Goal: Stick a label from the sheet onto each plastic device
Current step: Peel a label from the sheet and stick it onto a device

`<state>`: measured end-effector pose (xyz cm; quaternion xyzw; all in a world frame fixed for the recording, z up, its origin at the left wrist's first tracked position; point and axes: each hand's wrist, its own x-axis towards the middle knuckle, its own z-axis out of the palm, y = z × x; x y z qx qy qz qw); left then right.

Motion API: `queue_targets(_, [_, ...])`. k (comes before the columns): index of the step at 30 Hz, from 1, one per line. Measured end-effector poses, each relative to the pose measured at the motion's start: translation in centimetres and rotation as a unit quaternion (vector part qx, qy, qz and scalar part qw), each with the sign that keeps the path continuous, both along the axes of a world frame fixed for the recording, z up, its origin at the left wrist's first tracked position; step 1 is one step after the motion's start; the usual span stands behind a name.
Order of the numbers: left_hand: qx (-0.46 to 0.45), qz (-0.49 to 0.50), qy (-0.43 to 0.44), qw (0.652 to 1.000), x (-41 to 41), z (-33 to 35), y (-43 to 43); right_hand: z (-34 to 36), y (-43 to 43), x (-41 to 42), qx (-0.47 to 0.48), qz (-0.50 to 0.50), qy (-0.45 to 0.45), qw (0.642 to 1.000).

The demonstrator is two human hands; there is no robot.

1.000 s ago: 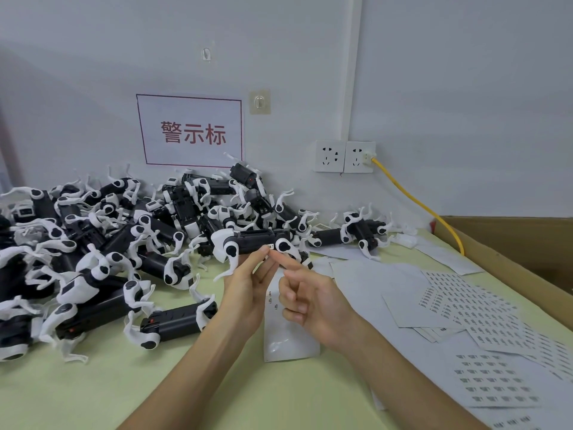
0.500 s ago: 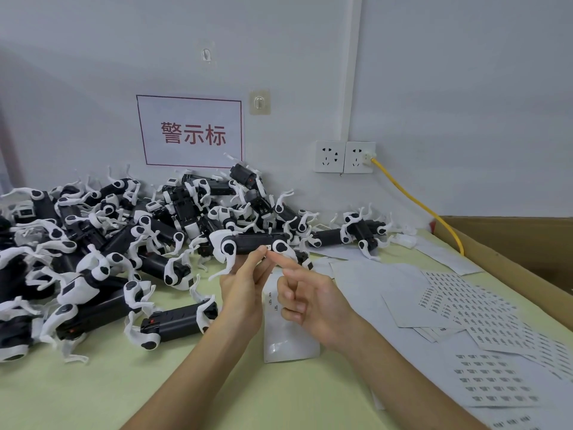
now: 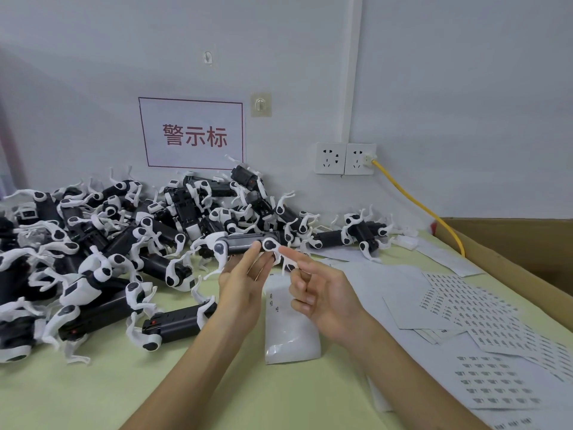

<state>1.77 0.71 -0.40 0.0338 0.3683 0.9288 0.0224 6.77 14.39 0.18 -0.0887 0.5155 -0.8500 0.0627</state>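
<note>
Dozens of black-and-white devices in pile (image 3: 93,243) at left on pale green table (image 3: 139,395), against wall. White pouch (image 3: 290,330) lies below hands. Label sheets (image 3: 465,308) spread at right, beside cardboard box (image 3: 511,243). Red-lettered sign (image 3: 192,135), sockets (image 3: 344,158), yellow cable (image 3: 415,200) on grey wall. Left hand (image 3: 242,290) pinches held device (image 3: 242,243), raised before pile. Right hand (image 3: 325,296): straight index fingertip presses its white joint, other fingers curled, grasping nothing.

Two hands (image 3: 245,290), two sockets (image 3: 330,158), one sign (image 3: 192,135), one cable (image 3: 415,200), several label sheets (image 3: 465,305), dozens of devices (image 3: 173,324).
</note>
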Motion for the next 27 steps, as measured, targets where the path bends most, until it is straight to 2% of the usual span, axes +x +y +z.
queue_targets(8, [-0.109, 0.009, 0.031, 0.994, 0.4, -0.3, 0.4, 0.5, 0.6, 0.0, -0.036, -0.034, -0.003, 0.999])
queue_targets(16, [-0.164, 0.004, 0.060, 0.985, 0.5, -0.6, 0.8, 1.0, 1.2, 0.1, -0.019, -0.103, 0.017, 0.994])
queue_targets(18, [-0.174, -0.009, 0.074, 0.982, 0.5, -0.6, 0.9, 0.9, 1.1, 0.1, 0.051, -0.159, 0.044, 0.985])
queue_targets(20, [-0.175, -0.013, 0.078, 0.981, 0.6, -0.8, 1.1, 0.7, 0.8, 0.0, 0.176, -0.224, 0.084, 0.955])
queue_targets(22, [-0.165, -0.018, 0.078, 0.983, 0.6, -0.9, 1.1, 0.3, 0.4, -0.2, 0.255, -0.245, 0.121, 0.927])
queue_targets(27, [-0.147, -0.048, 0.076, 0.985, 0.7, -0.5, 0.8, 0.3, 0.2, -0.3, 0.231, -0.240, 0.116, 0.936])
